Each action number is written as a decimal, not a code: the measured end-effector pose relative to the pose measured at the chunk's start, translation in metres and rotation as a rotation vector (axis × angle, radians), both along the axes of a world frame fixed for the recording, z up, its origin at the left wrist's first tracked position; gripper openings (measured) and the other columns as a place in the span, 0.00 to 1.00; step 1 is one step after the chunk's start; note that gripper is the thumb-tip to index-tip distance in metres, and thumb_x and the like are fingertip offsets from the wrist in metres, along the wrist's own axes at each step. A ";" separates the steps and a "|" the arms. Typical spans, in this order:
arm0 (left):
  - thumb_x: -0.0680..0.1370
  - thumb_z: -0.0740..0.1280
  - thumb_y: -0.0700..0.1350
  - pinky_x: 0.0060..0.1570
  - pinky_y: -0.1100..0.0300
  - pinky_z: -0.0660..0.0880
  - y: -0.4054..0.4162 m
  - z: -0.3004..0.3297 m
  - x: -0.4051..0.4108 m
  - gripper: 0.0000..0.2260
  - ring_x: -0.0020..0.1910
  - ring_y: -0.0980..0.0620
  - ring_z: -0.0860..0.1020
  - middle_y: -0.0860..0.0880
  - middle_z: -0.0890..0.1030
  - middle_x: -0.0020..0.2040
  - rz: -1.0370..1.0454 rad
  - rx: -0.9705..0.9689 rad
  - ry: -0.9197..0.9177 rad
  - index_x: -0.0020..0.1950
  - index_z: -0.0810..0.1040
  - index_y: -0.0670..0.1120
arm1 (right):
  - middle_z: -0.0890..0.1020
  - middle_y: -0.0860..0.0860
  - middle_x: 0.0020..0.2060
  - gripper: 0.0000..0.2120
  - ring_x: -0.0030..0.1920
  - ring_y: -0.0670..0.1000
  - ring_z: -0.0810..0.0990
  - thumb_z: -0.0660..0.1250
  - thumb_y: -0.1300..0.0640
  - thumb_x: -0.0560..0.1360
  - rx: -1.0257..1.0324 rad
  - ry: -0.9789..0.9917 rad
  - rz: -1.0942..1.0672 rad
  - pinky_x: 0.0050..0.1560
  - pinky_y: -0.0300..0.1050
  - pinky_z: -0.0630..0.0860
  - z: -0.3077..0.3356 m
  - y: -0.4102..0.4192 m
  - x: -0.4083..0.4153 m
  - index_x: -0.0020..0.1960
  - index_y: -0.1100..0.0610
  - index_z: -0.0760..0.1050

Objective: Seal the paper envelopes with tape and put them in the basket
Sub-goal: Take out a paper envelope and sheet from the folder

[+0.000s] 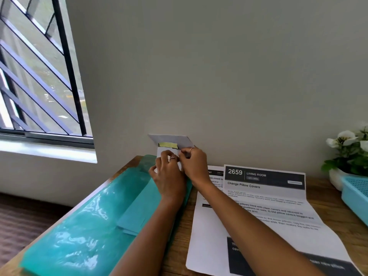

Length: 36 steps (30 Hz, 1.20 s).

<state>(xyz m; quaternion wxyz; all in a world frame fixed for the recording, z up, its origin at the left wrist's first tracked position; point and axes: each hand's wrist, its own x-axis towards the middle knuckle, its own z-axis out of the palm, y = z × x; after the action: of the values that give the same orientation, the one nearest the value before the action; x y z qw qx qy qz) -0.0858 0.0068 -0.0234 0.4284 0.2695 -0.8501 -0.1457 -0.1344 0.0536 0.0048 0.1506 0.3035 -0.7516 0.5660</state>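
A white paper envelope (pixel 171 139) is held up above the table's far end, its flap raised toward the wall. A yellowish strip of tape (pixel 167 145) lies across it just under the flap. My left hand (pixel 169 176) grips the envelope's lower body from the left. My right hand (pixel 194 164) pinches it at the right side, fingertips near the strip's right end. A light blue basket (pixel 356 194) stands at the table's right edge, partly cut off by the frame. A small stack of blue-tinted envelopes (pixel 139 212) lies on a teal plastic sheet.
The teal plastic sheet (pixel 85 232) covers the left part of the wooden table (pixel 338 222). Printed instruction sheets (pixel 264 212) lie in the middle. A white pot of white flowers (pixel 346 148) stands behind the basket. A barred window (pixel 35 72) is at the left.
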 end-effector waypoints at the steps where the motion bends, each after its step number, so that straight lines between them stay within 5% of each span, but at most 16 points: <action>1: 0.75 0.68 0.47 0.63 0.44 0.62 0.000 0.001 0.002 0.16 0.65 0.44 0.66 0.45 0.68 0.67 -0.012 0.018 -0.073 0.63 0.75 0.46 | 0.84 0.57 0.46 0.08 0.43 0.47 0.78 0.66 0.61 0.76 -0.008 0.000 -0.012 0.45 0.30 0.72 0.000 -0.001 -0.002 0.50 0.63 0.82; 6: 0.75 0.49 0.69 0.68 0.33 0.41 -0.016 0.005 0.026 0.38 0.76 0.41 0.44 0.45 0.48 0.77 -0.014 0.046 -0.460 0.76 0.50 0.46 | 0.84 0.58 0.46 0.08 0.44 0.51 0.80 0.66 0.62 0.75 -0.025 -0.033 -0.056 0.49 0.38 0.74 0.001 0.000 -0.009 0.50 0.65 0.82; 9: 0.68 0.48 0.77 0.66 0.32 0.39 -0.033 -0.001 0.050 0.48 0.75 0.40 0.40 0.43 0.42 0.77 0.007 0.134 -0.638 0.77 0.43 0.46 | 0.85 0.59 0.46 0.09 0.43 0.50 0.80 0.66 0.63 0.75 -0.041 -0.043 -0.069 0.50 0.38 0.74 0.002 0.004 -0.009 0.50 0.66 0.82; 14: 0.65 0.46 0.78 0.69 0.34 0.42 -0.040 -0.014 0.065 0.51 0.76 0.40 0.46 0.43 0.47 0.78 0.007 0.240 -0.689 0.77 0.46 0.45 | 0.84 0.58 0.50 0.10 0.50 0.53 0.82 0.67 0.62 0.75 -0.089 -0.074 -0.076 0.57 0.41 0.75 0.013 0.006 -0.015 0.54 0.65 0.80; 28: 0.66 0.46 0.78 0.68 0.34 0.41 -0.035 -0.015 0.060 0.50 0.76 0.40 0.47 0.44 0.49 0.78 0.028 0.220 -0.698 0.77 0.50 0.46 | 0.84 0.59 0.46 0.08 0.46 0.53 0.82 0.65 0.65 0.75 -0.376 0.166 -0.312 0.48 0.37 0.74 0.093 0.053 -0.024 0.51 0.66 0.82; 36: 0.68 0.48 0.77 0.68 0.32 0.44 -0.030 -0.011 0.062 0.47 0.75 0.39 0.49 0.43 0.51 0.77 0.026 0.218 -0.654 0.77 0.53 0.46 | 0.84 0.56 0.44 0.09 0.43 0.50 0.81 0.65 0.64 0.75 -0.526 0.074 -0.397 0.51 0.51 0.80 0.113 0.115 -0.020 0.52 0.66 0.81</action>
<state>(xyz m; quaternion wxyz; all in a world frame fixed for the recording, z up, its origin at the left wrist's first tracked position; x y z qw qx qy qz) -0.0238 -0.0232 -0.0340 0.1035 0.3568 -0.9184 -0.1362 -0.1546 0.1686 0.1174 0.3582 0.1221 -0.6184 0.6888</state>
